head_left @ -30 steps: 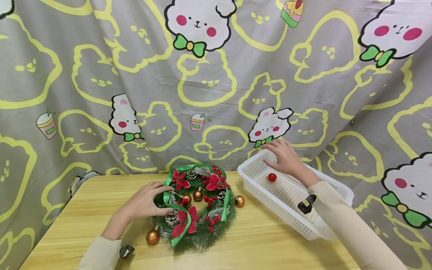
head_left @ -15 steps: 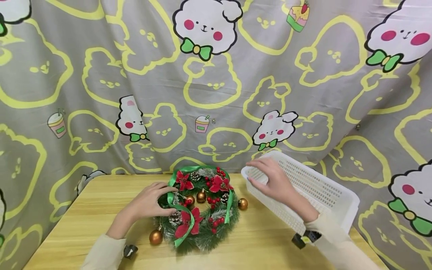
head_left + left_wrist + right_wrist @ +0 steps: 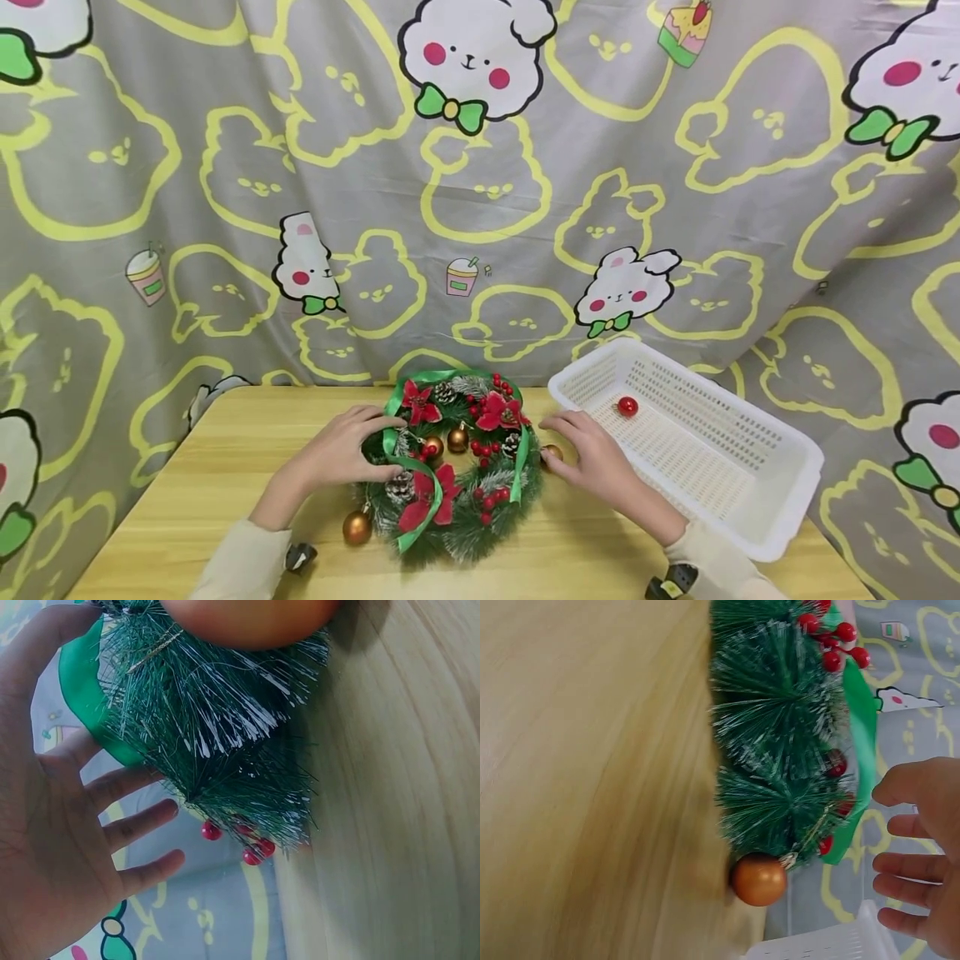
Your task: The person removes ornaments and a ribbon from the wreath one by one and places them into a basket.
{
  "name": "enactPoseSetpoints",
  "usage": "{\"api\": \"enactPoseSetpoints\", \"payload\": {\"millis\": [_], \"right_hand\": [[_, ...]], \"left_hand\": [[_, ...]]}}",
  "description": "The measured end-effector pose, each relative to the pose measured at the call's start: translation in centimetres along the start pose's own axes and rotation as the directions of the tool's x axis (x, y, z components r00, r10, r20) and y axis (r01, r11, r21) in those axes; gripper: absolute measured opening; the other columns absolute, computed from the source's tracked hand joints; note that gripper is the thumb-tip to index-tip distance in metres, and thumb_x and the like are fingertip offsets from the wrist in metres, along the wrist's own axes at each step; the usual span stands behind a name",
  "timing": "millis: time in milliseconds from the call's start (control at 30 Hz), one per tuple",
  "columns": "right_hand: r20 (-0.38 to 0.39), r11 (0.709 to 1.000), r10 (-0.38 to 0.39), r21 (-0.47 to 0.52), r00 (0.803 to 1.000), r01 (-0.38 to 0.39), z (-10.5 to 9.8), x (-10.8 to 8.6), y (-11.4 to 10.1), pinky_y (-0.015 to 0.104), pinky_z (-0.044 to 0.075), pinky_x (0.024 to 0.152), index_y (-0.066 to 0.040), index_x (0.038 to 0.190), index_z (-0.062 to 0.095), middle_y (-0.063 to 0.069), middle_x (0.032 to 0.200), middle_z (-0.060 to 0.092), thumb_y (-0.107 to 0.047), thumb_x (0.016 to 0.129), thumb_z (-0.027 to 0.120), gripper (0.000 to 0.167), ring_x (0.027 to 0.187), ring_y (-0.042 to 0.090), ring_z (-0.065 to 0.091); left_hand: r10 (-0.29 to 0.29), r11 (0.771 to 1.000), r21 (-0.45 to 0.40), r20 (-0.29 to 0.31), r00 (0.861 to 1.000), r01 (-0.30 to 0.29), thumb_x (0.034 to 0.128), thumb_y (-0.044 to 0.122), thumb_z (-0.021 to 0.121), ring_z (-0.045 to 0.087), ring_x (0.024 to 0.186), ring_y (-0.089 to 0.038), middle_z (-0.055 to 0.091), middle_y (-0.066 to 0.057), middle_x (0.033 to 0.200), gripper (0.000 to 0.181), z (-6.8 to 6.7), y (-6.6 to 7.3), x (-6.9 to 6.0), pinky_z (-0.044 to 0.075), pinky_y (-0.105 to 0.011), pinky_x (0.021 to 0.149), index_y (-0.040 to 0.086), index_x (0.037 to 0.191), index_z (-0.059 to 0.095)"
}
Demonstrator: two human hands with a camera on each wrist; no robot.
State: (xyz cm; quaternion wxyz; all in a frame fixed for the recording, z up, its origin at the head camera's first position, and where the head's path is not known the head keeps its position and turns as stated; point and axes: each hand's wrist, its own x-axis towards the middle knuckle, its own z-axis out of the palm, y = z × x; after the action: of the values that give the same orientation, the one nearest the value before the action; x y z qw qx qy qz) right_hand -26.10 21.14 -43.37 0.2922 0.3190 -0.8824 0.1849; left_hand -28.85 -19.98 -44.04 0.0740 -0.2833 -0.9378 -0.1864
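R hand (image 3: 594,460) now nr wreath (image 3: 483,523), bauble (image 3: 554,451) part-hidden

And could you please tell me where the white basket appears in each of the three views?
Head: the white basket lies right of centre, in the lower half.
Left wrist: not in it.
Right wrist: only part of it shows, at the bottom edge, right of centre.
Shared landmark: the wreath, seen in all three views.

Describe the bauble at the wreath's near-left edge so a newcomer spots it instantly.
On the wooden table, find the Christmas wreath left of the white plastic basket. Outside the wreath's near-left edge sits a copper bauble, the only bauble outside the wreath on that side.
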Motion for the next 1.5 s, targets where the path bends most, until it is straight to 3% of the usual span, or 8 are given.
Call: {"api": "enactPoseSetpoints", "payload": {"millis": [233,433,733,1100,1367,1500], "right_hand": [[0.036,0.998,0.041,-0.04,0.999,-0.039,0.5,-0.9,0.7,0.04,0.058,0.085,-0.01,0.116,0.073,0.007,0.114,0.07,-0.017,0.079,0.086,0.04,0.105,0.022,0.065],[0.051,0.998,0.03,-0.062,0.998,-0.027,0.8,-0.8,1.2,0.043,0.058,0.089,-0.005,0.117,0.072,0.012,0.114,0.069,-0.017,0.077,0.087,0.044,0.107,0.027,0.065],[0.116,0.998,0.013,-0.056,0.993,-0.007,1.3,-0.3,1.3,0.042,0.058,0.09,-0.004,0.115,0.072,0.012,0.113,0.068,-0.016,0.076,0.088,0.044,0.105,0.027,0.065],[0.182,0.997,0.077,-0.041,0.98,-0.071,2.6,-1.1,1.5,0.041,0.058,0.088,-0.005,0.12,0.071,0.008,0.114,0.069,-0.019,0.078,0.087,0.047,0.103,0.023,0.065],[0.259,0.992,0.125,-0.067,0.958,-0.112,2.9,-1.1,1.9,0.046,0.056,0.095,-0.005,0.121,0.07,0.012,0.121,0.069,-0.02,0.076,0.089,0.051,0.11,0.028,0.065],[0.296,0.986,0.162,-0.083,0.941,-0.144,3.0,-1.2,2.3,0.046,0.057,0.091,-0.006,0.122,0.069,0.011,0.118,0.069,-0.017,0.075,0.088,0.052,0.105,0.027,0.066]], "left_hand": [[0.007,1.0,-0.005,0.016,1.0,-0.007,0.0796,0.071,0.071,0.048,0.137,-0.045,0.055,-0.018,0.146,0.074,0.1,0.4,0.5,0.038,-0.072,0.106,0.027,0.139,0.064],[0.011,1.0,0.007,-0.009,1.0,-0.01,0.0789,0.07,0.072,0.05,0.136,-0.045,0.056,-0.019,0.145,0.074,-0.4,0.4,0.8,0.038,-0.072,0.106,0.027,0.138,0.064],[0.005,1.0,0.003,-0.028,1.0,-0.005,0.0782,0.068,0.074,0.051,0.134,-0.045,0.057,-0.02,0.144,0.073,-0.7,-0.1,0.1,0.04,-0.072,0.103,0.026,0.137,0.065],[-0.007,1.0,-0.009,-0.025,1.0,0.007,0.0778,0.067,0.076,0.05,0.134,-0.047,0.056,-0.021,0.144,0.073,-0.6,-0.3,-0.3,0.039,-0.073,0.104,0.026,0.137,0.065],[-0.006,1.0,-0.027,-0.007,1.0,0.006,0.0781,0.067,0.075,0.05,0.134,-0.049,0.055,-0.022,0.145,0.072,-0.1,-0.1,-0.1,0.037,-0.074,0.105,0.026,0.136,0.065],[-0.009,1.0,-0.026,-0.007,1.0,0.009,0.0786,0.067,0.074,0.049,0.135,-0.049,0.055,-0.022,0.146,0.072,0.0,0.0,0.2,0.037,-0.074,0.105,0.026,0.137,0.065]]}}
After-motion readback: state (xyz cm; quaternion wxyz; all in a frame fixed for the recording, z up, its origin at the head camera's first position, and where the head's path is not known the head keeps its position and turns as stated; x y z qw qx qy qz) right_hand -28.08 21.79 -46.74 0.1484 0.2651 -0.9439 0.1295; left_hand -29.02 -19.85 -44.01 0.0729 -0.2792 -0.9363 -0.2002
